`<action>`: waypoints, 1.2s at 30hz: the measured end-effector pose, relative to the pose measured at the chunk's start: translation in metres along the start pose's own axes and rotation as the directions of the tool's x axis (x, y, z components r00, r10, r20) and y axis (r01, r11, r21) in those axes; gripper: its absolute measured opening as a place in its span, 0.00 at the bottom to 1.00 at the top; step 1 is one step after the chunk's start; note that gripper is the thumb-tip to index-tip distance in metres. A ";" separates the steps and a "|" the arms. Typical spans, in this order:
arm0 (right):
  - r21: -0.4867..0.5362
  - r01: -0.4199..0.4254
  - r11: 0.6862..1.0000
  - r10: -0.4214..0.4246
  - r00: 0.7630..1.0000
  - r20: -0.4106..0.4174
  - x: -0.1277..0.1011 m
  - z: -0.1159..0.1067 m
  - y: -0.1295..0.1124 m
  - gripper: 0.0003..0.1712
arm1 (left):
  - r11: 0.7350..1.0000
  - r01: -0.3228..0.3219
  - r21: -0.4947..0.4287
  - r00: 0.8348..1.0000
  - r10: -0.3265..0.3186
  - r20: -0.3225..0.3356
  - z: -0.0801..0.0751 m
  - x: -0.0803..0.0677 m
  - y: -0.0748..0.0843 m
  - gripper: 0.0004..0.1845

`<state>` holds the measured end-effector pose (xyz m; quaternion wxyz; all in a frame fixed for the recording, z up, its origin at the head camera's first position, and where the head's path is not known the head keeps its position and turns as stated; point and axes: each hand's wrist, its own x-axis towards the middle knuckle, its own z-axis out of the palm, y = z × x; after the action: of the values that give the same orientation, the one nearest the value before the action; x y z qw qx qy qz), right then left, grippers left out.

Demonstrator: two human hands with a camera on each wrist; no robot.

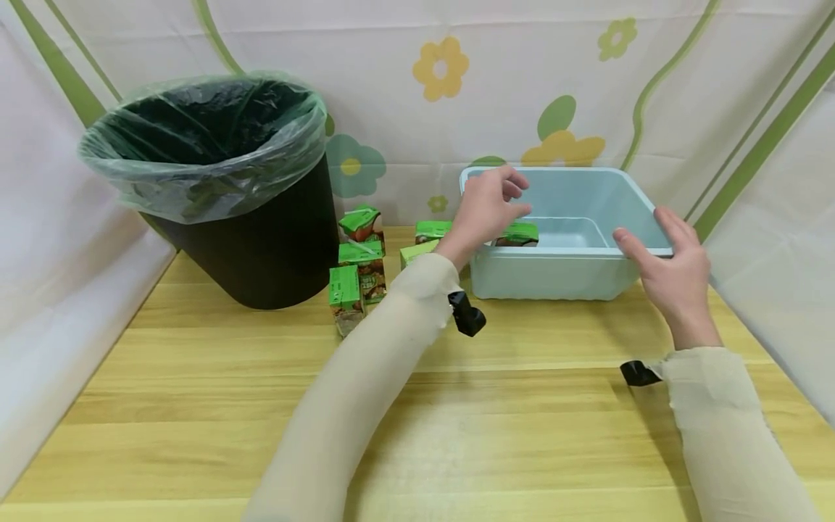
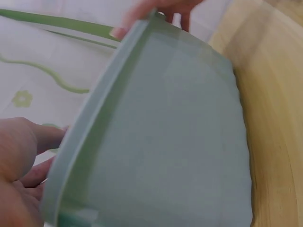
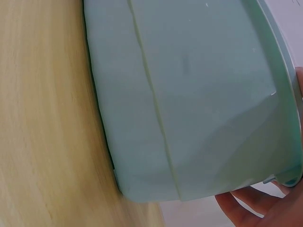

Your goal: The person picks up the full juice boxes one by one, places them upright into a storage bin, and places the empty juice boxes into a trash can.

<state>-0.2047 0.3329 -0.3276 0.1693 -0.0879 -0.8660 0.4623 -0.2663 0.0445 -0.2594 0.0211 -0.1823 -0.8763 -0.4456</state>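
Note:
A light blue plastic basin [image 1: 554, 275] stands on the table at right of centre. My right hand [image 1: 678, 272] grips its right front corner, thumb over the rim and fingers along the outer side, as the right wrist view also shows. Over the basin's left end is my left hand [image 1: 485, 206], with its thumb and fingers apart and nothing seen between them. Below those fingers, a small green-topped carton [image 1: 520, 232] lies inside the basin, partly hidden by the front wall. In the left wrist view the basin's front wall [image 2: 165, 123] hides some of the left fingertips.
Left of the basin stand several similar green-topped cartons [image 1: 360, 252], some partly behind my left arm. A black bin [image 1: 261, 254] with a clear green liner [image 1: 215, 188] stands at the back left. Behind everything hangs a flowered curtain [image 1: 391, 72].

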 end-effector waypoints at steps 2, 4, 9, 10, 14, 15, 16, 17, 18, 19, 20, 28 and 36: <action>0.001 -0.002 1.000 0.002 1.000 0.000 0.000 0.000 0.000 0.51 | 0.998 -0.015 -0.057 0.999 0.012 -0.050 -0.006 -0.006 -0.003 0.16; 0.000 -0.003 1.000 0.003 1.000 0.002 0.000 0.000 0.000 0.51 | 0.995 -0.020 -0.098 0.995 0.009 -0.103 -0.012 -0.013 -0.006 0.15; 0.005 -0.002 1.000 0.002 1.000 0.007 0.000 0.001 0.000 0.51 | 0.980 -0.004 -0.198 0.976 -0.039 -0.214 -0.026 -0.029 -0.014 0.15; 0.003 -0.003 1.000 0.003 1.000 0.007 0.000 0.000 0.000 0.51 | 0.973 -0.002 -0.229 0.972 -0.052 -0.229 -0.028 -0.033 -0.015 0.15; 0.003 -0.003 1.000 0.003 1.000 0.008 0.000 0.000 0.000 0.51 | 0.939 0.002 -0.343 0.951 -0.108 -0.289 -0.037 -0.046 -0.020 0.14; 0.003 0.000 1.000 0.000 1.000 0.007 0.000 0.000 0.000 0.51 | 0.932 0.005 -0.362 0.946 -0.122 -0.302 -0.039 -0.049 -0.022 0.14; 0.004 0.003 1.000 -0.003 1.000 0.006 -0.001 0.000 0.000 0.51 | 0.927 0.009 -0.375 0.939 -0.137 -0.314 -0.041 -0.053 -0.023 0.14; 0.006 0.006 1.000 -0.006 1.000 0.003 -0.001 0.000 0.000 0.51 | 0.924 0.016 -0.383 0.933 -0.151 -0.326 -0.043 -0.056 -0.024 0.14; 0.005 0.009 1.000 -0.009 1.000 0.001 -0.001 0.000 0.000 0.51 | 0.920 0.021 -0.392 0.927 -0.164 -0.337 -0.044 -0.059 -0.025 0.14; 0.008 0.011 1.000 -0.011 1.000 0.000 -0.001 0.000 -0.001 0.51 | 0.914 0.028 -0.404 0.922 -0.180 -0.343 -0.045 -0.062 -0.025 0.14; 0.010 0.012 1.000 -0.012 1.000 -0.002 -0.001 0.000 -0.001 0.51 | 0.910 0.038 -0.413 0.917 -0.196 -0.347 -0.046 -0.065 -0.025 0.14; 0.018 -0.003 1.000 0.003 1.000 -0.005 0.000 -0.001 0.000 0.50 | 0.906 0.044 -0.421 0.896 -0.223 -0.385 -0.049 -0.080 -0.028 0.15; 0.012 0.001 1.000 -0.001 1.000 -0.004 0.000 0.000 0.000 0.50 | 0.915 0.098 -0.392 0.890 -0.256 -0.376 -0.048 -0.098 -0.039 0.16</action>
<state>-0.2052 0.3329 -0.3275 0.1718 -0.0874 -0.8628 0.4674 -0.1946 -0.0439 -0.2804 0.1337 -0.0009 -0.7667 -0.6280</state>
